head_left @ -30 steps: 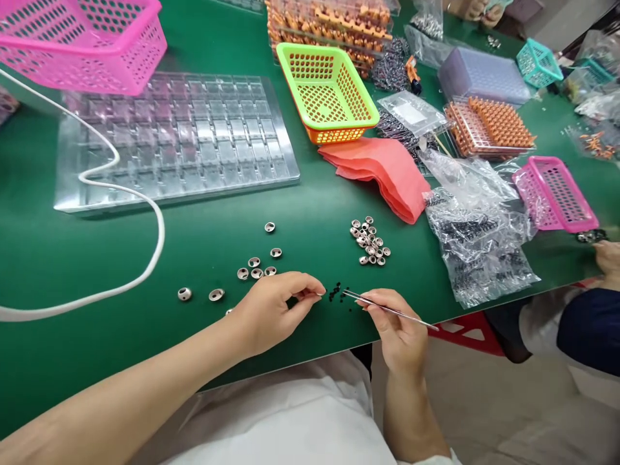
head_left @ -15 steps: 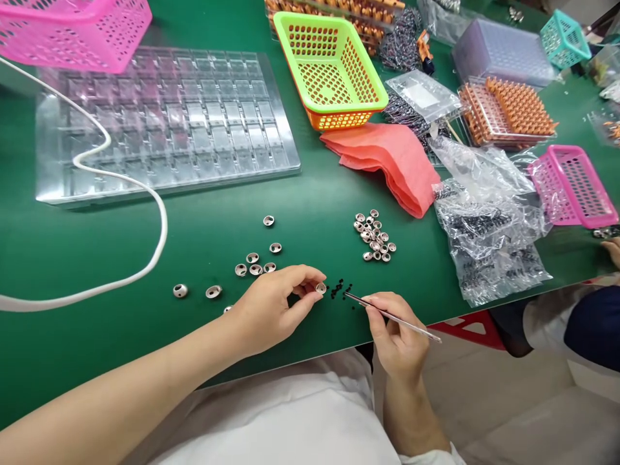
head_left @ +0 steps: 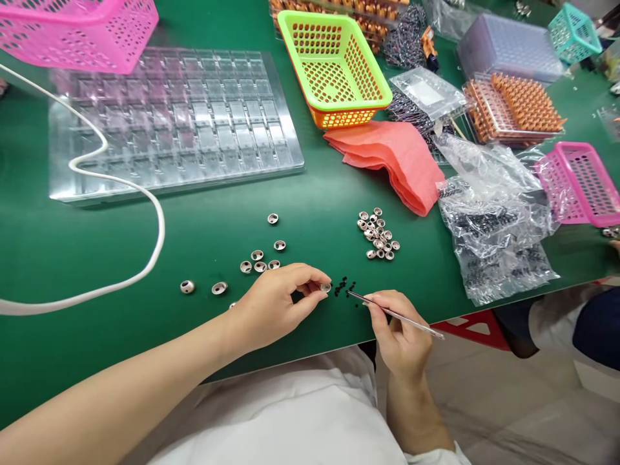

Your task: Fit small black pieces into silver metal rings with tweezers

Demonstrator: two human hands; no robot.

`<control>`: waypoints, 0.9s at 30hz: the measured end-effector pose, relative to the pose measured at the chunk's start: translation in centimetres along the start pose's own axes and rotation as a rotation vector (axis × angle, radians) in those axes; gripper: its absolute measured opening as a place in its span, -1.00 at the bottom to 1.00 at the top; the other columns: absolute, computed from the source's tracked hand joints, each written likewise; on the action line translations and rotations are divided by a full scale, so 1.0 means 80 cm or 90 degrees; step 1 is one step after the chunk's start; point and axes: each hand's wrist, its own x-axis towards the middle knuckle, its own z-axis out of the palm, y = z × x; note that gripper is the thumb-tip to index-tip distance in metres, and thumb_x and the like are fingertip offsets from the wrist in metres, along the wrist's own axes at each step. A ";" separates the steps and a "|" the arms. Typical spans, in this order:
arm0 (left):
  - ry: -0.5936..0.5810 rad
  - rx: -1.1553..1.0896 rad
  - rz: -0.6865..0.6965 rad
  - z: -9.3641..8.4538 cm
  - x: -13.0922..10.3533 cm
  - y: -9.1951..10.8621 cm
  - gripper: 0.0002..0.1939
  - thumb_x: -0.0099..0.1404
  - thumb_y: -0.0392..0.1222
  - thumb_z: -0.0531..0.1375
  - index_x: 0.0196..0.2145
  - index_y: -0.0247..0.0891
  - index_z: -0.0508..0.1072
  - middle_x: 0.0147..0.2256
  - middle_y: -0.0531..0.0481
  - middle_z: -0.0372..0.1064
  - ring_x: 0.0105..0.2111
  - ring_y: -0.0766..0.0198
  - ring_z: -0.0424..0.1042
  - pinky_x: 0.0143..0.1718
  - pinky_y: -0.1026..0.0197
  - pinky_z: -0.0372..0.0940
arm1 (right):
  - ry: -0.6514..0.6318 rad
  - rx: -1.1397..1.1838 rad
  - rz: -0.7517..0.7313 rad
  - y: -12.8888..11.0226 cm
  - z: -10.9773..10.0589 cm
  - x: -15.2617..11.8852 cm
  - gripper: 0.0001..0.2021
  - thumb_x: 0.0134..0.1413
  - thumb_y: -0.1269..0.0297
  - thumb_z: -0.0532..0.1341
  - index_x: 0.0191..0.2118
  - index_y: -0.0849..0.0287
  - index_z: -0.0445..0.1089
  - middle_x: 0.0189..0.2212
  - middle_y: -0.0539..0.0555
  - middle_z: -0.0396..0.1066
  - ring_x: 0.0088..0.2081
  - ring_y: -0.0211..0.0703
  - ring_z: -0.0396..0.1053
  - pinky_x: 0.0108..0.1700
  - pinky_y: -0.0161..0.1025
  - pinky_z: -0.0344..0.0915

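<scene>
Between the thumb and fingertips of my left hand (head_left: pixel 278 303) is a small silvery metal cup (head_left: pixel 325 287). My right hand (head_left: pixel 401 329) grips thin metal tweezers (head_left: pixel 407 318) like a pen, their tip at a scatter of tiny black pieces (head_left: pixel 341 285) just right of the cup. Whether the tip holds a piece is too small to tell. Several like metal cups (head_left: pixel 260 265) lie loose to the left, partly behind my left hand. A cluster of several more (head_left: pixel 380 236) sits beyond my right hand.
A clear compartment tray (head_left: pixel 179 123) lies at the back left, with a pink basket (head_left: pixel 97 39) over its corner and a white cable (head_left: pixel 157 226) nearby. Behind are a green basket (head_left: pixel 334 97), red cloth (head_left: pixel 392 155) and plastic bags (head_left: pixel 494 226). Another person's dark sleeve (head_left: pixel 598 326) shows at right.
The whole view has shifted slightly, so the table's objects appear a little further right. Both hands keep their holds and have hardly moved relative to the black pieces.
</scene>
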 end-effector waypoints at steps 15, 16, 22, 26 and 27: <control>0.004 0.010 0.084 0.005 -0.004 0.002 -0.85 0.37 -0.31 0.20 -0.18 -0.23 0.59 -0.36 0.03 0.58 -0.39 0.32 0.53 -0.30 0.31 0.43 | 0.041 0.069 -0.024 -0.018 0.006 0.000 -0.68 0.20 0.54 0.27 -0.01 0.00 0.49 -0.25 0.06 0.60 -0.25 -0.03 0.58 -0.25 -0.01 0.55; 0.004 0.012 0.089 0.005 -0.004 0.002 -0.85 0.37 -0.31 0.20 -0.18 -0.24 0.59 -0.36 0.03 0.58 -0.39 0.32 0.53 -0.31 0.31 0.42 | 0.025 0.077 -0.042 -0.020 0.007 0.002 -0.65 0.19 0.56 0.27 0.01 0.00 0.49 -0.25 0.06 0.60 -0.24 -0.03 0.58 -0.23 0.00 0.56; 0.000 0.019 0.105 0.006 -0.005 -0.001 -0.85 0.37 -0.34 0.20 -0.17 -0.28 0.58 -0.37 0.01 0.56 -0.39 0.31 0.52 -0.31 0.30 0.40 | -0.043 0.061 -0.087 -0.024 0.014 0.014 -0.55 0.16 0.61 0.26 0.08 -0.02 0.45 -0.21 0.06 0.61 -0.22 -0.05 0.58 -0.22 -0.03 0.56; -0.008 0.019 0.097 0.007 -0.005 0.000 -0.84 0.37 -0.34 0.19 -0.17 -0.26 0.58 -0.36 0.01 0.56 -0.38 0.30 0.52 -0.33 0.30 0.40 | -0.049 0.040 -0.081 -0.023 0.014 0.015 -0.59 0.18 0.57 0.26 0.06 -0.04 0.45 -0.23 0.06 0.61 -0.23 -0.04 0.59 -0.26 -0.04 0.56; -0.009 0.018 0.095 0.007 -0.005 0.000 -0.84 0.38 -0.33 0.19 -0.18 -0.25 0.57 -0.36 0.01 0.56 -0.38 0.30 0.53 -0.33 0.29 0.41 | -0.048 0.036 -0.081 -0.022 0.015 0.015 -0.59 0.18 0.56 0.26 0.06 -0.04 0.45 -0.23 0.06 0.61 -0.24 -0.04 0.59 -0.27 -0.05 0.56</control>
